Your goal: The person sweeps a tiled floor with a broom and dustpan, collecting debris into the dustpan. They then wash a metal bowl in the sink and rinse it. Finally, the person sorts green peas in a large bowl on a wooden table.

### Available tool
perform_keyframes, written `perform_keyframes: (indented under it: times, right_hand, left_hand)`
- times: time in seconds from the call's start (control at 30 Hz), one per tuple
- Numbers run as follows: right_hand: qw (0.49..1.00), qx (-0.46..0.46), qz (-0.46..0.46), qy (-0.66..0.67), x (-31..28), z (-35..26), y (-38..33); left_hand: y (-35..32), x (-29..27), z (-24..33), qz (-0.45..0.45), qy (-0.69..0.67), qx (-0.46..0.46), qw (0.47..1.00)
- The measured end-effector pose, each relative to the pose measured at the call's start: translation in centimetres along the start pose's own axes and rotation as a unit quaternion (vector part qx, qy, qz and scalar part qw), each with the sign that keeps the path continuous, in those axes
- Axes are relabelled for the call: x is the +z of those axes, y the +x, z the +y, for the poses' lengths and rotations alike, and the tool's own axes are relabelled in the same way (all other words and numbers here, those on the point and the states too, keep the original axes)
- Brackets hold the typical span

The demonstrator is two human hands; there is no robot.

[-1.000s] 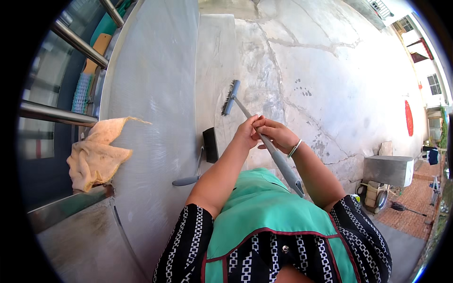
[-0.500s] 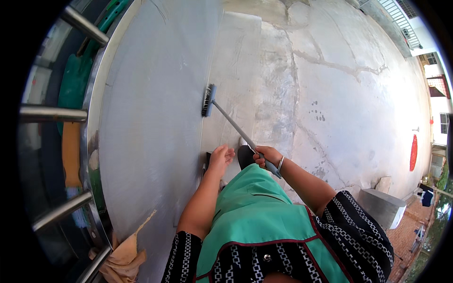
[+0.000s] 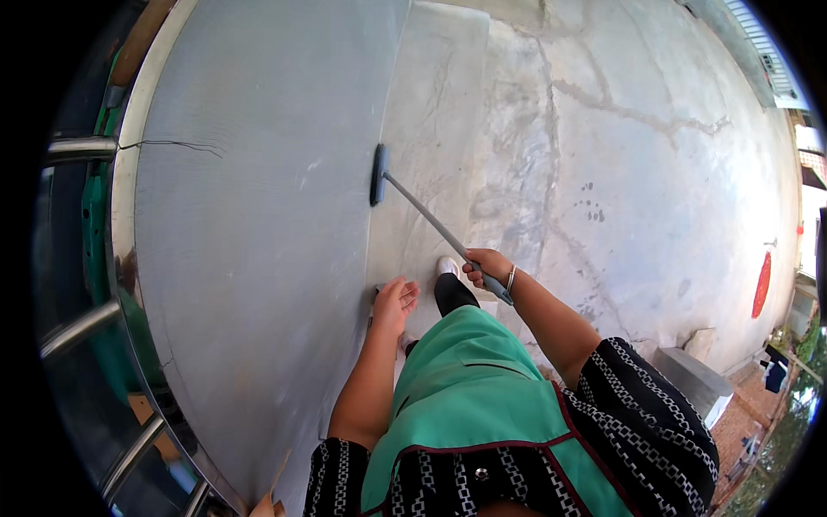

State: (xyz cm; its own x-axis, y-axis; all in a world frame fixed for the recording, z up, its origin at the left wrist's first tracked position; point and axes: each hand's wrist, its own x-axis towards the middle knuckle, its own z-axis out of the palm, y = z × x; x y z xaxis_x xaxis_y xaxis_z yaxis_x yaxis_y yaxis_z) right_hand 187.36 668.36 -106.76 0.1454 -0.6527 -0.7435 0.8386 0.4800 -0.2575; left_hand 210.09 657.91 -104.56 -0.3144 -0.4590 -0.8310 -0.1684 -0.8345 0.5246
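Observation:
My right hand (image 3: 488, 267), with a bracelet at its wrist, is wrapped round the grey grip end of a long-handled scrub brush (image 3: 428, 219). The brush's blue-grey head (image 3: 382, 175) points its dark bristles left, against the smooth grey wall (image 3: 267, 207), low down where it meets the concrete floor (image 3: 629, 185). My left hand (image 3: 396, 302) hangs close beside that wall with fingers apart and loosely bent, holding nothing. Whether it touches the wall I cannot tell. A green apron (image 3: 474, 379) covers my front, and one white shoe (image 3: 447, 265) shows between my hands.
Metal bars (image 3: 82, 327) stand along the left, with green things behind them. A tan cloth (image 3: 269, 507) shows at the lower left edge. To the right are a grey block (image 3: 689, 379), a red patch (image 3: 761, 286) on the floor, and brick paving (image 3: 743, 431) beyond.
The brush head has turned slightly, so its bristles show less. The bars and cloth have shifted down and left in view. My white shoe shows more, and my left hand is slightly lower.

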Motion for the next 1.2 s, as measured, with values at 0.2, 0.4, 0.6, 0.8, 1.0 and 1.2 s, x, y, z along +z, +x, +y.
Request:
perform_keyframes:
  times: [0.2, 0.4, 0.6, 0.8, 1.0, 1.2]
  right_hand:
    - [0.998, -0.04, 0.034, -0.031, -0.3, -0.3, -1.4]
    - [0.999, -0.012, 0.009, -0.033, -0.7, -3.9, 1.5]
    - [0.998, -0.041, 0.039, -0.001, -0.3, -3.6, -0.5]
    - [0.999, -0.031, 0.009, -0.043, 1.1, -7.2, 4.6]
    - [0.984, -0.106, 0.137, 0.037, -0.6, -8.9, 4.2]
    - [0.978, -0.137, 0.154, -0.014, 1.0, -5.9, -0.9]
  left_hand:
    - [3.8, 3.5, 4.9, -0.012, 0.011, 0.024, 1.0]
    - [5.2, 4.9, 4.6, 0.002, 0.005, -0.009, 1.0]
    - [6.0, 4.2, 5.3, -0.006, 0.002, -0.011, 1.0]
    - [9.7, 11.2, 7.0, -0.022, 0.05, -0.071, 0.996]
    - [17.1, 18.9, 4.9, -0.152, 0.19, -0.089, 0.966]
    - [10.9, 18.7, 3.5, -0.19, 0.165, -0.042, 0.967]
